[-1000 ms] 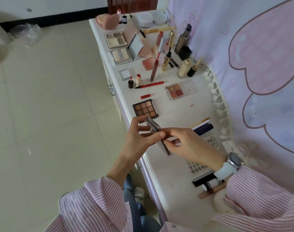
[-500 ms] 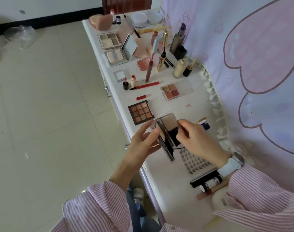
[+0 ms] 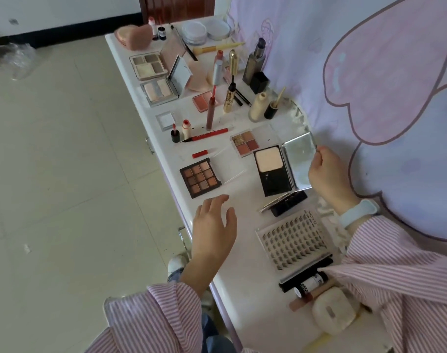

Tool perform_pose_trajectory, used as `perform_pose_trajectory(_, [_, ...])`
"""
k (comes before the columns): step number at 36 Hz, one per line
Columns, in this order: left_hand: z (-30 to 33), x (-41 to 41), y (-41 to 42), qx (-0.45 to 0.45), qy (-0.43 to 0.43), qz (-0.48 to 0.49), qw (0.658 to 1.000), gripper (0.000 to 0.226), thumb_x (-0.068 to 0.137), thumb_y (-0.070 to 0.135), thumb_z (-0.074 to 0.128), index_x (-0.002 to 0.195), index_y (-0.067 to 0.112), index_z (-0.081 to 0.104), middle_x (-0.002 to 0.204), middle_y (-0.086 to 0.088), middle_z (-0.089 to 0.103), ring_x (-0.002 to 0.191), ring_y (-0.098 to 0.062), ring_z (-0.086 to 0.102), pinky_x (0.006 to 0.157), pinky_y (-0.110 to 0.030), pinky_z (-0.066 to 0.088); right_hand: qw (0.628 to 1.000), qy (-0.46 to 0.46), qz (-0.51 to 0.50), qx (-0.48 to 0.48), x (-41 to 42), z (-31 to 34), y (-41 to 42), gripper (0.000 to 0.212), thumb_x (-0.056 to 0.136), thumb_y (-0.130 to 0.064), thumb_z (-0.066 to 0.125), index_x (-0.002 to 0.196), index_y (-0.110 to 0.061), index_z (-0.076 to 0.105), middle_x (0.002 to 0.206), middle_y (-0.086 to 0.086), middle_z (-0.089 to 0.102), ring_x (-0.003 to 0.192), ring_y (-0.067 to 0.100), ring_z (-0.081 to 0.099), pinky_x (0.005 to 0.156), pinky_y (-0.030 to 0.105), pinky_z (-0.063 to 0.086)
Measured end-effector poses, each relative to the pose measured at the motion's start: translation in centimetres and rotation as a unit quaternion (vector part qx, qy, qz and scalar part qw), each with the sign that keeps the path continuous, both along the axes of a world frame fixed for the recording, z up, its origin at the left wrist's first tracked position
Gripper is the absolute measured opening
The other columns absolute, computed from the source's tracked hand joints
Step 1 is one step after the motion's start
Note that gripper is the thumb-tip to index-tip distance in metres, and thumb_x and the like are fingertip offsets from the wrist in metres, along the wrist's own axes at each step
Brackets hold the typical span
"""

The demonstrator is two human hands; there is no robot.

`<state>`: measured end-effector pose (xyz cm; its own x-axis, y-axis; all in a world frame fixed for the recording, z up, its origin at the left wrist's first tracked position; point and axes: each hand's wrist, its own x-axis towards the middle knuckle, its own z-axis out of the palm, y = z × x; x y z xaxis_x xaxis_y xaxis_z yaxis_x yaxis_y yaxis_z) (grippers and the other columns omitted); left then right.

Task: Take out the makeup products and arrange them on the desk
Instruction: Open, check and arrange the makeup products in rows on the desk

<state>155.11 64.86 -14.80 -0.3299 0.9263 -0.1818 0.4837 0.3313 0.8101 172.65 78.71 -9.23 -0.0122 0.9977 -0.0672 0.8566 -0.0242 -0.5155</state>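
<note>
Head view: white desk (image 3: 242, 289) runs long & narrow, its left edge dropping to tiled floor just under the left hand (image 3: 214, 225), wall w/ pink cartoon hanging tight behind the right hand (image 3: 327, 174). Bare desktop shows mostly near the left hand & toward the body from it; elsewhere it's crowded.

Right hand pinches the far corner of the powder compact (image 3: 281, 169) lid. Compact lies open on the desk, black base w/ a pale beige pan, mirrored lid tipped up toward the wall. Left hand hovers over the front edge, fingers spread & relaxed, gripping nothing.

Just ahead of the left hand: 9-pan brown eyeshadow palette (image 3: 200, 177). Beyond the compact, touching or nearly so, a clear 4-pan palette (image 3: 245, 145). Between the hands, body-side of the compact: a dark flat case (image 3: 286, 203), then a lash tray (image 3: 292, 242) under the right forearm. Farther off: red liner pencil (image 3: 209, 133), lip-gloss tube (image 3: 210, 112), gold mascara (image 3: 230, 96), more palettes & bottles packed to the far end.
</note>
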Motion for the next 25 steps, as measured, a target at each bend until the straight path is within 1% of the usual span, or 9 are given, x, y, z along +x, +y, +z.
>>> perform_pose_trajectory(6, [-2.9, -0.1, -1.4, 0.030, 0.191, -0.047, 0.980, 0.032, 0.077, 0.010, 0.069, 0.108, 0.009, 0.063, 0.111, -0.009, 0.061, 0.106, -0.032, 0.055, 0.085, -0.045, 0.046, 0.999, -0.029, -0.005, -0.036, -0.3, -1.1, 1.7, 0.027, 0.099, -0.011, 0.028, 0.110, -0.002, 0.051, 0.091, 0.008, 0.051, 0.085, 0.025, 0.051, 0.072, 0.030, 0.036])
perform_pose_trajectory(10, [-4.1, -0.3, -1.6, 0.047, 0.264, -0.066, 0.961, 0.038, 0.072, 0.015, 0.075, 0.107, 0.009, 0.064, 0.114, -0.012, 0.060, 0.112, -0.033, 0.050, 0.090, -0.048, 0.045, 0.998, -0.039, -0.003, -0.057, 0.0, -2.0, 2.7, 0.028, 0.099, -0.012, 0.028, 0.109, -0.003, 0.052, 0.097, 0.012, 0.057, 0.092, 0.029, 0.055, 0.071, 0.031, 0.038])
perform_pose_trajectory(13, [-4.8, -0.3, -1.8, 0.042, 0.292, -0.091, 0.951, 0.041, 0.075, 0.021, 0.072, 0.114, 0.013, 0.061, 0.121, -0.012, 0.057, 0.119, -0.030, 0.040, 0.094, -0.050, 0.041, 0.996, -0.049, -0.005, -0.071, -0.2, -2.3, 3.4, 0.030, 0.099, -0.013, 0.027, 0.115, -0.002, 0.050, 0.107, 0.018, 0.058, 0.095, 0.033, 0.055, 0.075, 0.035, 0.042])
perform_pose_trajectory(15, [-5.3, -0.4, -1.9, 0.038, 0.304, -0.102, 0.946, 0.039, 0.082, 0.025, 0.063, 0.119, 0.015, 0.056, 0.125, -0.012, 0.054, 0.122, -0.029, 0.037, 0.097, -0.050, 0.039, 0.996, -0.053, 0.000, -0.074, -0.3, -2.5, 3.7, 0.028, 0.099, -0.012, 0.028, 0.112, -0.003, 0.050, 0.104, 0.018, 0.058, 0.086, 0.029, 0.053, 0.070, 0.033, 0.038])
perform_pose_trajectory(17, [-5.5, -0.4, -2.1, 0.033, 0.309, -0.110, 0.944, 0.039, 0.087, 0.031, 0.046, 0.122, 0.017, 0.052, 0.128, -0.011, 0.052, 0.125, -0.029, 0.035, 0.099, -0.050, 0.037, 0.995, -0.060, 0.002, -0.081, -0.3, -2.8, 3.9, 0.026, 0.098, -0.011, 0.028, 0.109, -0.003, 0.050, 0.098, 0.017, 0.057, 0.078, 0.025, 0.049, 0.063, 0.029, 0.034])
perform_pose_trajectory(19, [-5.6, -0.5, -2.3, 0.029, 0.311, -0.118, 0.943, 0.041, 0.088, 0.034, 0.036, 0.125, 0.018, 0.047, 0.130, -0.011, 0.052, 0.126, -0.029, 0.034, 0.100, -0.051, 0.036, 0.994, -0.064, 0.000, -0.092, -0.2, -3.1, 4.0, 0.027, 0.098, -0.010, 0.029, 0.115, -0.002, 0.049, 0.096, 0.015, 0.055, 0.073, 0.022, 0.048, 0.055, 0.027, 0.033])
perform_pose_trajectory(21, [-5.8, -0.5, -2.5, 0.027, 0.312, -0.123, 0.942, 0.042, 0.090, 0.035, 0.033, 0.127, 0.018, 0.045, 0.131, -0.011, 0.052, 0.128, -0.029, 0.032, 0.101, -0.051, 0.034, 0.993, -0.054, -0.007, -0.107, -0.1, -3.2, 3.9, 0.031, 0.097, -0.010, 0.031, 0.123, -0.001, 0.047, 0.095, 0.013, 0.053, 0.072, 0.024, 0.050, 0.055, 0.029, 0.037])
perform_pose_trajectory(23, [-6.0, -0.5, -2.5, 0.024, 0.310, -0.123, 0.942, 0.042, 0.090, 0.035, 0.032, 0.128, 0.019, 0.044, 0.133, -0.011, 0.051, 0.129, -0.029, 0.032, 0.103, -0.051, 0.032, 0.993, -0.031, -0.007, -0.112, 0.2, -3.5, 3.9, 0.028, 0.094, -0.008, 0.035, 0.116, 0.001, 0.050, 0.090, 0.016, 0.053, 0.074, 0.030, 0.052, 0.058, 0.033, 0.041])
perform_pose_trajectory(25, [-6.1, -0.4, -2.5, 0.024, 0.310, -0.122, 0.942, 0.042, 0.091, 0.035, 0.032, 0.128, 0.019, 0.044, 0.133, -0.011, 0.051, 0.130, -0.028, 0.031, 0.103, -0.050, 0.031, 0.994, -0.019, 0.002, -0.110, 0.4, -3.7, 3.9, 0.019, 0.092, -0.007, 0.039, 0.104, -0.003, 0.053, 0.086, 0.013, 0.053, 0.074, 0.027, 0.052, 0.057, 0.029, 0.041])
